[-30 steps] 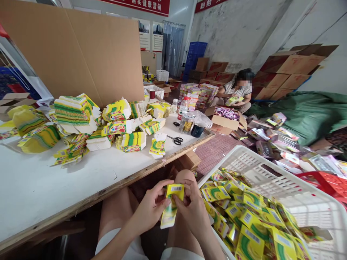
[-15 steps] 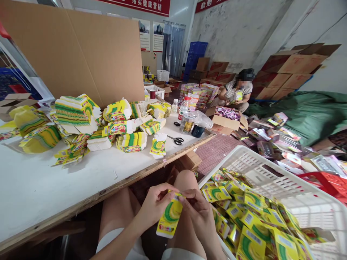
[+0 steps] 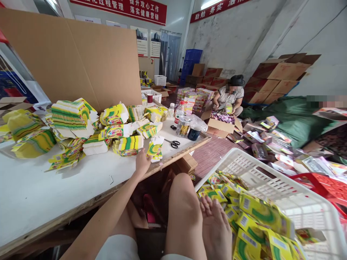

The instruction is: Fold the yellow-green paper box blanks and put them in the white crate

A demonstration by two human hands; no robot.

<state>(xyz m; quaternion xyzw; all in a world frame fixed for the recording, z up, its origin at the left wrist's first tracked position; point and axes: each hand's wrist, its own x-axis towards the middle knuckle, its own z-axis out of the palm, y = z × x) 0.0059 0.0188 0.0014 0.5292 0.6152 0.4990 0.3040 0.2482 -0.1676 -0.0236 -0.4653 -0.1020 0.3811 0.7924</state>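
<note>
Yellow and green, a carton point(image 3: 155, 148) is lying near the front edge of the counter point(image 3: 67, 191), beside scissors point(image 3: 171, 143) and a stack point(image 3: 128, 144). The left hand point(image 3: 142, 163) is resting at the carton's left side; whether it is gripping, I cannot tell. Well apart, the right hand point(image 3: 216, 224) is showing palm upward, fingers unfolded, beside a white basket point(image 3: 273, 187) that is holding boxes point(image 3: 247, 245).

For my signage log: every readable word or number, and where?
"化过程管理" (start cut off): left red banner
"提升攻心工作": same
"落实健康营销": same
"勤勉 务实" (rest cut off): right red banner
Too small or blurred: wall posters, yellow cartons, bottle label, stacked boxes
</note>
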